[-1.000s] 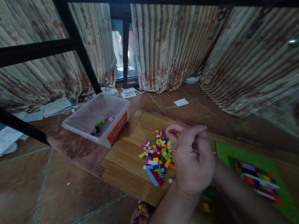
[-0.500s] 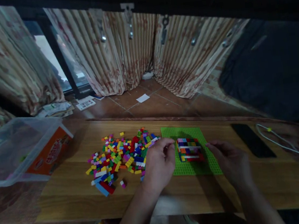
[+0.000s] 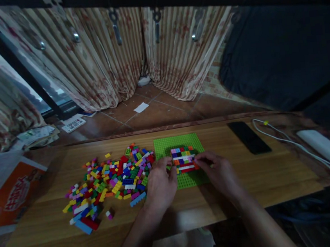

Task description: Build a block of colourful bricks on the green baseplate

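A block of multicoloured toy bricks (image 3: pixel 183 155), built in rows, sits on a green studded baseplate (image 3: pixel 198 140). At its left side is my left hand (image 3: pixel 160 185), its thumb and index finger bent against the block's edge. My right hand (image 3: pixel 219 172) has its thumb and index finger pinched together at the block's right edge. Whether a small brick is between those fingertips is hidden. Just left of my left hand spreads a heap of loose toy bricks (image 3: pixel 117 186) in many colours, with a light blue long brick (image 3: pixel 138 199) near its front.
A black phone (image 3: pixel 249 137) lies to the right of the baseplate. Beyond it are a white power strip (image 3: pixel 325 146) and its white cable (image 3: pixel 293 141). At the far left stands a clear plastic box with an orange label (image 3: pixel 15 194). All rest on the wooden tabletop (image 3: pixel 191 209).
The view has turned to the right. My hands have come closer together, and their fingers now meet both sides of the brick block; before, they were apart from it.
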### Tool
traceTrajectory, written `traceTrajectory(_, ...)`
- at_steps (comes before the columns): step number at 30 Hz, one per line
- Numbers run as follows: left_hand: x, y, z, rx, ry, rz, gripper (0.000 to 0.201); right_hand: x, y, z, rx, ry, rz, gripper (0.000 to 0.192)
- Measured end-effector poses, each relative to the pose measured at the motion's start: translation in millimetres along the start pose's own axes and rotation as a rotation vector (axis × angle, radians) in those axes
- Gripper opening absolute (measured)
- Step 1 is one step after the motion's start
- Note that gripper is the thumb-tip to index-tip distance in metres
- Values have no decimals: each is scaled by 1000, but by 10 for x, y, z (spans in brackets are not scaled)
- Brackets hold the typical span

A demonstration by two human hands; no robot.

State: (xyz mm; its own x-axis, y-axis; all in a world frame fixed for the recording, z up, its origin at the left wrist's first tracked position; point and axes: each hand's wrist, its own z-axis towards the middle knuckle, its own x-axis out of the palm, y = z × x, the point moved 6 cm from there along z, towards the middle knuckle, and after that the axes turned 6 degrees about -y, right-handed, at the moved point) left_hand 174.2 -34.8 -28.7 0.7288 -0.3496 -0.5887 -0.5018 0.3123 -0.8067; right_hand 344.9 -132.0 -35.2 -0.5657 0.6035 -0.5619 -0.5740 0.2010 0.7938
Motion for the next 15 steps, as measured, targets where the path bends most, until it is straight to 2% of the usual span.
traceTrajectory(5, 85, 1, -19, 7, 50, 37, 25, 78, 66, 6, -20, 20, 7, 14)
traceTrajectory(15, 106, 2, -39, 51, 67, 69, 24, 68, 78, 19, 45, -14, 2, 15)
